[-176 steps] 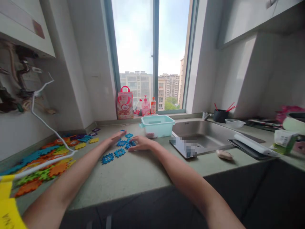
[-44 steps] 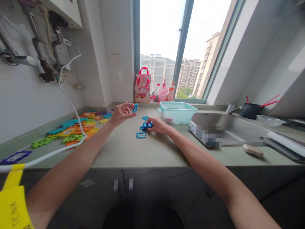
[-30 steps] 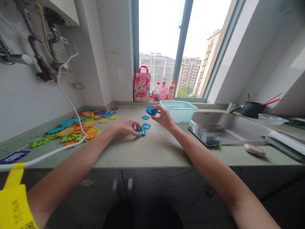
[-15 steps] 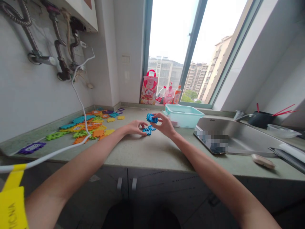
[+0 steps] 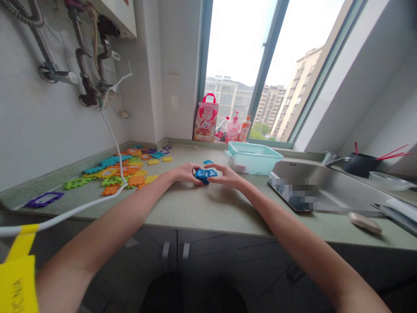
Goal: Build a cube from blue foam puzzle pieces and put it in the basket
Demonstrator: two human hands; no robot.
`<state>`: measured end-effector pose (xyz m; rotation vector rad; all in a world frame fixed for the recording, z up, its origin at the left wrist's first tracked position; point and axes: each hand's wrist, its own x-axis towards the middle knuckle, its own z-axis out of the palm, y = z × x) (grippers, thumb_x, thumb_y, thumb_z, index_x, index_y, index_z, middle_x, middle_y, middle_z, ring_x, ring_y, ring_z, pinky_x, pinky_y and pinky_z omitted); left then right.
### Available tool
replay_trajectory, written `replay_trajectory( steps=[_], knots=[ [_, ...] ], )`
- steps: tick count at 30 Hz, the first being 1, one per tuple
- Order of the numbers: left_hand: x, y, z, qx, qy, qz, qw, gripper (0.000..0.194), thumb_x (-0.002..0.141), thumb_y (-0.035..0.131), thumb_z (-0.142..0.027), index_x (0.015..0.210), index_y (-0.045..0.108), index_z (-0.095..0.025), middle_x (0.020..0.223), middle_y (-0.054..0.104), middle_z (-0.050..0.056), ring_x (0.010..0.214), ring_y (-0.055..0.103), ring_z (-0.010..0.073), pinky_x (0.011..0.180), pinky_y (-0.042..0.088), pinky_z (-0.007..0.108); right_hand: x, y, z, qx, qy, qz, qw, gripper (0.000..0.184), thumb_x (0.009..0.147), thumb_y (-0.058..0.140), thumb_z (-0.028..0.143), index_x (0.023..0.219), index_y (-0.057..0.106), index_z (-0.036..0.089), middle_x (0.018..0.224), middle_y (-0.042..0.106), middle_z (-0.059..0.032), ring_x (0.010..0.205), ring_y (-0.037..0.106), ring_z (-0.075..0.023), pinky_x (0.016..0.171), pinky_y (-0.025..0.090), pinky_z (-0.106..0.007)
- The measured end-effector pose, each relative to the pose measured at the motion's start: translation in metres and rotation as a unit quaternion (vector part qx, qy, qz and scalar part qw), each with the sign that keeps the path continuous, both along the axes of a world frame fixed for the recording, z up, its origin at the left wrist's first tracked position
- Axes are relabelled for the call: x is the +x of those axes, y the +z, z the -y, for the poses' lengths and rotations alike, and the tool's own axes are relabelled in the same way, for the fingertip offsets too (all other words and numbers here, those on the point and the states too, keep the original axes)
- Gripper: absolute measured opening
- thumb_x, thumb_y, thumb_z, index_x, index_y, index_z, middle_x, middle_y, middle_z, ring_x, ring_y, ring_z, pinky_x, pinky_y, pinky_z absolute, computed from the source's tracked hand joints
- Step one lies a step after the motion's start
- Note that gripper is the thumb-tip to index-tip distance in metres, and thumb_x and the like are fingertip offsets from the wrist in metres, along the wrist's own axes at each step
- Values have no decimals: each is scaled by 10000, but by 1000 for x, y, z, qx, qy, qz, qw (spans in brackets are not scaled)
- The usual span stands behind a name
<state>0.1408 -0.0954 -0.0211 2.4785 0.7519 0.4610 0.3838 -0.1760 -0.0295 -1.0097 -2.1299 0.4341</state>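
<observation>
Blue interlocking puzzle pieces [image 5: 204,174] are between my two hands, just over the counter. My left hand [image 5: 187,174] grips them from the left, thumb low and fingers curled over the top. From the right, my right hand [image 5: 226,176] pinches the same pieces. Fingers hide part of their edges, so how they fit together cannot be made out. Another blue puzzle piece [image 5: 208,162] lies flat on the counter just behind my hands.
Several colourful puzzle pieces [image 5: 112,169] are spread on the left, with a white cable [image 5: 122,169] across them. A turquoise plastic tub [image 5: 256,158] stands behind my right hand. Right of it are a phone [image 5: 291,198] by the sink [image 5: 339,187] and a soap-like bar [image 5: 365,222].
My right hand has come down with its blue piece and now meets the blue piece at my left hand. A blue piece behind them has come into view.
</observation>
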Motion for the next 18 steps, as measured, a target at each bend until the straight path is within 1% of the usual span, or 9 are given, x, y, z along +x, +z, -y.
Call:
replay_trajectory(
  steps=[2, 3, 5, 7, 8, 10, 13, 16, 18],
  knots=[
    [0, 1, 0, -1, 12, -15, 1000, 618, 627, 851, -569, 1097, 745, -181, 762, 615, -26, 699, 529, 153, 614, 331, 256, 10, -2, -4, -12, -24, -30, 999, 517, 880, 686, 375, 1387, 634, 292, 1416, 648, -68, 1343, 565, -296, 1129, 412, -518],
    [0, 1, 0, -3, 13, -21, 1000, 604, 624, 850, -571, 1073, 749, -180, 762, 615, -24, 698, 528, 152, 616, 330, 256, 15, -4, -6, -12, -39, -32, 999, 563, 872, 667, 323, 1430, 600, 294, 1458, 620, -74, 1373, 543, -296, 1135, 409, -531],
    [0, 2, -1, -6, 14, -23, 1000, 614, 609, 856, -579, 1063, 748, -180, 770, 621, -20, 701, 531, 152, 622, 335, 256, 22, -8, -12, -9, -63, -7, 998, 677, 817, 651, 212, 1482, 556, 289, 1508, 579, -75, 1410, 514, -296, 1161, 397, -532],
    [0, 1, -2, -4, 19, -12, 1000, 690, 580, 873, -586, 1125, 734, -187, 821, 638, -12, 714, 538, 153, 629, 346, 253, 23, -11, -18, -13, -72, 37, 997, 698, 769, 642, 134, 1450, 600, 282, 1521, 569, -59, 1425, 505, -292, 1198, 373, -506],
    [-1, 0, -3, -2, 20, -3, 1000, 734, 566, 881, -588, 1164, 722, -193, 867, 651, -6, 724, 543, 152, 633, 354, 250, 23, -12, -21, -18, -73, 58, 995, 647, 763, 641, 115, 1390, 657, 277, 1512, 579, -52, 1422, 512, -293, 1209, 365, -493],
    [-1, -1, -5, 1, 16, 13, 1000, 795, 555, 890, -584, 1228, 695, -209, 969, 667, 9, 736, 543, 148, 637, 370, 246, 21, -13, -25, -23, -74, 88, 993, 477, 781, 651, 118, 1221, 760, 265, 1467, 620, -50, 1399, 541, -300, 1207, 374, -481],
    [0, -2, -6, 6, 1, 19, 1000, 790, 566, 890, -564, 1245, 679, -220, 1030, 672, 17, 725, 525, 140, 629, 381, 244, 21, -13, -27, -20, -67, 103, 992, 261, 838, 671, 193, 1056, 803, 248, 1302, 731, -54, 1285, 639, -297, 1143, 450, -464],
    [0, -3, -6, 5, -1, 23, 1000, 774, 568, 895, -543, 1235, 674, -219, 1016, 671, 19, 727, 529, 141, 635, 388, 242, 25, -11, -27, -13, -84, 102, 991, 166, 842, 716, 281, 978, 803, 242, 1059, 804, -35, 1048, 738, -266, 997, 550, -415],
    [1, -4, -7, 3, -4, 28, 1000, 772, 572, 895, -542, 1236, 673, -218, 1010, 670, 20, 727, 535, 140, 640, 390, 242, 26, -8, -25, 18, -123, 84, 989, 178, 822, 755, 326, 973, 797, 242, 992, 806, -31, 944, 746, -247, 915, 578, -393]
  ],
)
